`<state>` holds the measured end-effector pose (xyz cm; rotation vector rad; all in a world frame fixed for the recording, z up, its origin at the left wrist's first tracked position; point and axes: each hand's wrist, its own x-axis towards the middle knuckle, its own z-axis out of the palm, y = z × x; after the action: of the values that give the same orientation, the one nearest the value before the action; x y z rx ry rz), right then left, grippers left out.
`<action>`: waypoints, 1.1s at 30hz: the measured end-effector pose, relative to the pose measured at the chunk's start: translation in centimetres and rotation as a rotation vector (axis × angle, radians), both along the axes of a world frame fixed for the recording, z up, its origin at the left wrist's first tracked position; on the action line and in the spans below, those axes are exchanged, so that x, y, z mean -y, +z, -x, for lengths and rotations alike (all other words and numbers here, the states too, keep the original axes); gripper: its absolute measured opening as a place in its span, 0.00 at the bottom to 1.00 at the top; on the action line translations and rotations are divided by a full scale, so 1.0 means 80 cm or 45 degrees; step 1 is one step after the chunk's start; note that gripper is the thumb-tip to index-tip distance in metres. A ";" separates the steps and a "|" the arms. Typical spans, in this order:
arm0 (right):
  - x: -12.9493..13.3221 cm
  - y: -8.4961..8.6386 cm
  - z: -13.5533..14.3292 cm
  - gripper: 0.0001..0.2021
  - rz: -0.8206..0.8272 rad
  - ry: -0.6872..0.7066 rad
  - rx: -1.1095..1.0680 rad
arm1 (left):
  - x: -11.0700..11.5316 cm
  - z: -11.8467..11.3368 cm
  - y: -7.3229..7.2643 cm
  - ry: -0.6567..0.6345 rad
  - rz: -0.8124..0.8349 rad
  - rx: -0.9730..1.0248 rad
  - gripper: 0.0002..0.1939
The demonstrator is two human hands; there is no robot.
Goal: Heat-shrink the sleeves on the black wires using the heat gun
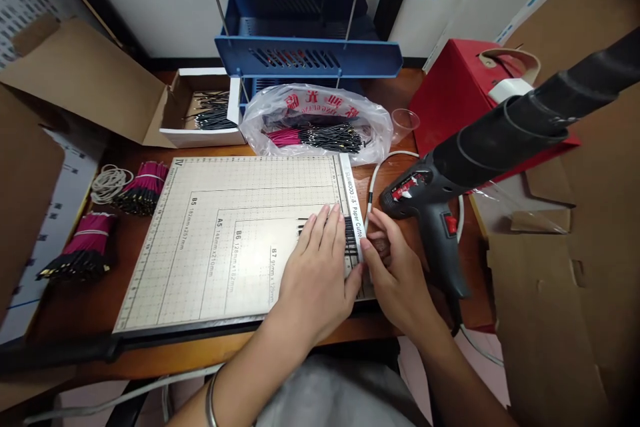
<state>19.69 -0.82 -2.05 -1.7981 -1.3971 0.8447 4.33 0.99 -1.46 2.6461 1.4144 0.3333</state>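
Note:
My left hand [316, 267] lies flat on the paper cutter [225, 177], its fingers stretched out over a row of thin black wires [351, 235]. The wires run crosswise toward the white edge strip at the cutter's right side, and their other ends peek out left of my fingers. Just past that strip, my right hand [400, 267] has its fingers curled, with the thumb against the cutter's edge. Whatever lies between those fingers is hidden. The cutter's black handle [60, 352] is low at the left.
Bundles of magenta and black wires [90, 243] lie left. Behind the cutter stand a white box [200, 138] of black pieces, a plastic bag [255, 123] holding more wires, and a blue rack [310, 57]. A black heat gun [435, 213] and a red box [440, 93] are on the right.

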 end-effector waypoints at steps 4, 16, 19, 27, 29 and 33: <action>-0.003 0.001 0.006 0.32 0.121 0.085 -0.068 | -0.001 -0.001 0.002 -0.012 0.014 -0.007 0.35; -0.014 0.029 0.015 0.25 0.192 0.226 0.099 | -0.002 -0.006 0.002 -0.018 0.011 -0.011 0.33; -0.016 0.031 0.014 0.26 0.175 0.230 0.038 | -0.002 -0.008 0.002 -0.009 0.010 0.008 0.33; -0.019 0.025 0.010 0.28 0.183 0.162 0.057 | 0.005 -0.002 0.009 0.059 -0.043 0.069 0.31; -0.022 0.024 0.014 0.27 0.155 0.176 0.111 | 0.011 0.006 0.014 0.114 -0.073 0.065 0.32; -0.030 0.022 0.023 0.29 0.193 0.204 0.402 | 0.019 0.019 0.012 0.102 -0.087 0.005 0.32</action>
<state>17.89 1.60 -0.33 -2.0220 -1.7370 0.7903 2.83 -0.51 -0.47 2.6451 1.5378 0.4019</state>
